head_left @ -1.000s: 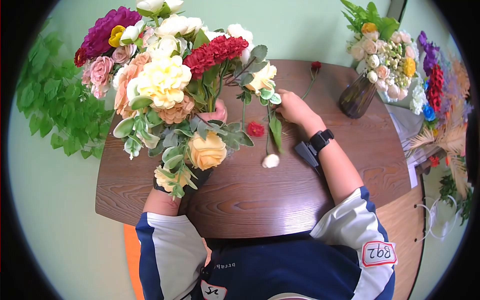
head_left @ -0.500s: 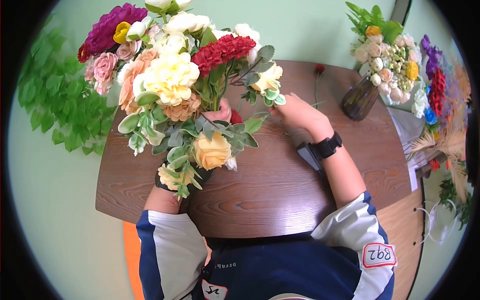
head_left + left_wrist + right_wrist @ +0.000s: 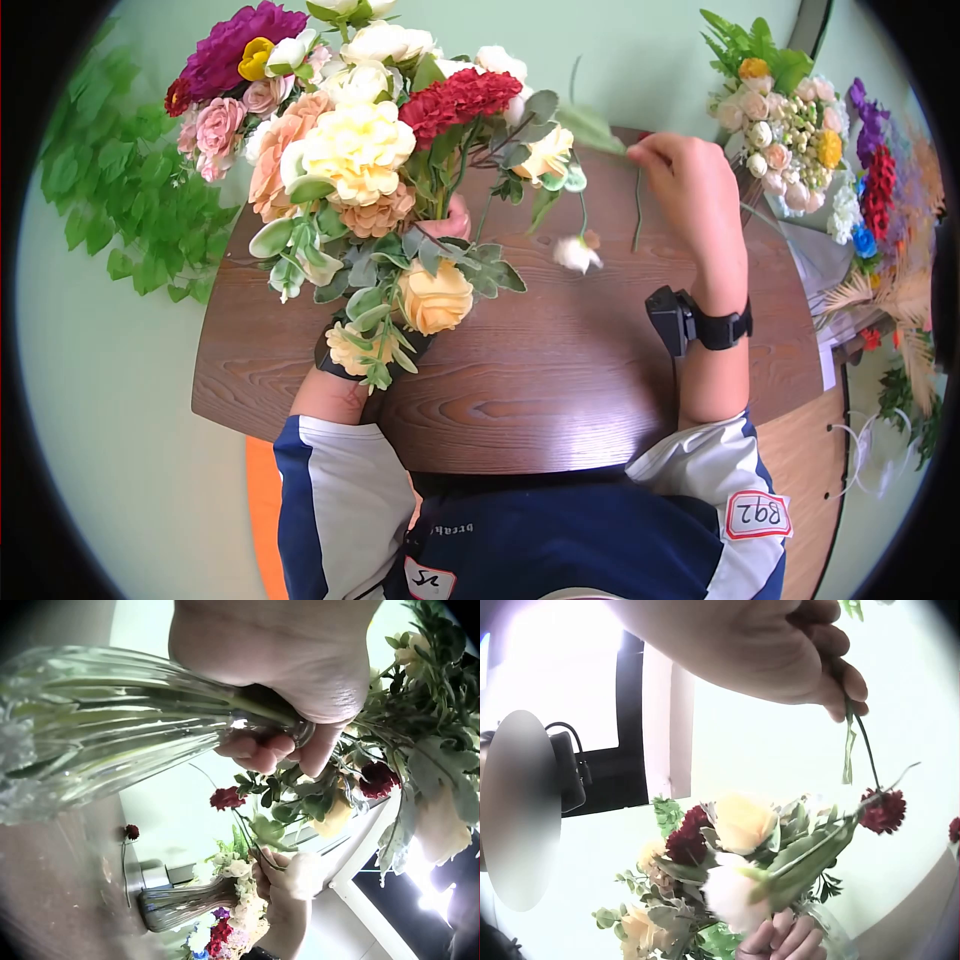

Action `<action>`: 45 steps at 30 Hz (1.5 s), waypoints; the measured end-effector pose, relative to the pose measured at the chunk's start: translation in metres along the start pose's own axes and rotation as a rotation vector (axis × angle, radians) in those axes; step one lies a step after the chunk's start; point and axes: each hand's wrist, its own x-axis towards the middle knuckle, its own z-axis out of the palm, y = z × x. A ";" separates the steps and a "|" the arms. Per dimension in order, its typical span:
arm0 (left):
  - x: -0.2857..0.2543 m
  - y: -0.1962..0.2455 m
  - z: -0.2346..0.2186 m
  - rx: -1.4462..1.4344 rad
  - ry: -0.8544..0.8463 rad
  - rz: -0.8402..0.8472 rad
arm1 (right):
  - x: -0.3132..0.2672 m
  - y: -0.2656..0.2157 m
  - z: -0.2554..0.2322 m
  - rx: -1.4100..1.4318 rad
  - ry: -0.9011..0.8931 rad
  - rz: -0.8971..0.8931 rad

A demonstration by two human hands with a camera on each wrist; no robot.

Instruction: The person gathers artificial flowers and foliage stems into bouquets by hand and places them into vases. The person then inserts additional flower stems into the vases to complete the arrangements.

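Observation:
My left hand (image 3: 274, 664) grips the neck of a clear ribbed glass vase (image 3: 112, 724), its fingers curled round it. Out of the vase spreads a bouquet of artificial flowers, with cream roses (image 3: 436, 298) and a ruffled red bloom (image 3: 460, 105); in the head view it covers most of that hand. To its right, my raised right hand (image 3: 690, 190) pinches a thin stem in its fingertips. At that stem's end hangs a red carnation (image 3: 883, 811), best seen in the right wrist view. A white flower (image 3: 577, 254) with a long leaf hangs head down between bouquet and right hand.
Another vase (image 3: 176, 906) of cream flowers stands at the table's back right. One more red flower (image 3: 132, 832) lies on the brown wooden table (image 3: 520, 400). Green foliage (image 3: 120, 200) is at the left, and colourful flowers (image 3: 878, 195) are at the right.
My right hand has lifted and moved right, away from the bouquet. The white flower, lower on the left before, now hangs higher and farther right. My left hand keeps its grip on the vase.

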 end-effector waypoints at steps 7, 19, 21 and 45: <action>0.001 0.005 -0.001 0.060 -0.070 0.004 | 0.007 0.017 0.005 -0.011 -0.029 -0.359; -0.003 -0.018 0.024 -0.072 0.269 0.210 | 0.003 0.013 -0.021 0.294 0.321 0.031; -0.003 -0.020 0.023 -0.059 0.294 0.211 | 0.005 0.010 -0.018 0.626 0.514 0.026; -0.014 -0.002 0.037 -0.333 -0.131 0.076 | -0.050 -0.038 -0.050 1.363 0.265 -0.505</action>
